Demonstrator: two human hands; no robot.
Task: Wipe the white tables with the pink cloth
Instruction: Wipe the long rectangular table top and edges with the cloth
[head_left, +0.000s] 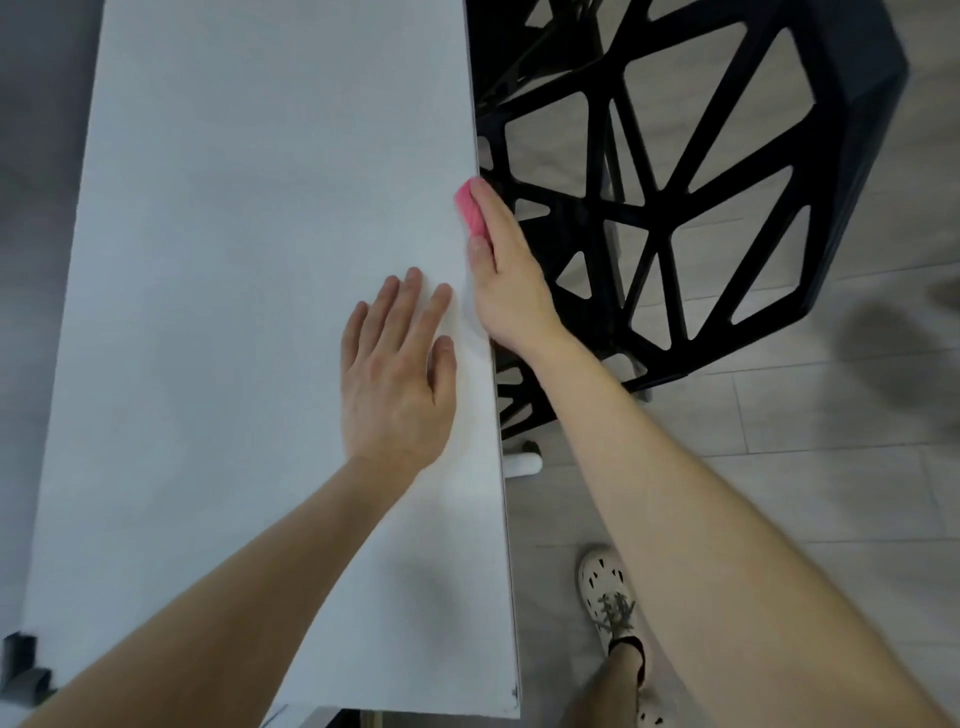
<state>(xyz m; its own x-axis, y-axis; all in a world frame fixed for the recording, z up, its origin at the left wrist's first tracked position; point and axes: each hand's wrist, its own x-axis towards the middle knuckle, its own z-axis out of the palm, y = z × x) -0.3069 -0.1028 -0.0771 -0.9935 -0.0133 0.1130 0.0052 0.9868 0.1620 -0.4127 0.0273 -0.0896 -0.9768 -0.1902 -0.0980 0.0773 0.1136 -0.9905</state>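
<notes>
Table (234, 260), white, seen from above, its long right edge running up the frame. Right hand (509, 280) pinches a folded pink cloth (470, 210) against that edge, thumb on top, fingers curled over the side (their tips hidden). Left hand (395, 374) lies flat on the top just beside it, fingers straight, holding nothing. Black chair (727, 182) stands close by. To wipe well, press the cloth firmly to the rim and slide it along the edge, steadying the table with the flat hand.

No text, label, brand, number or sign can be read on anything in view.
</notes>
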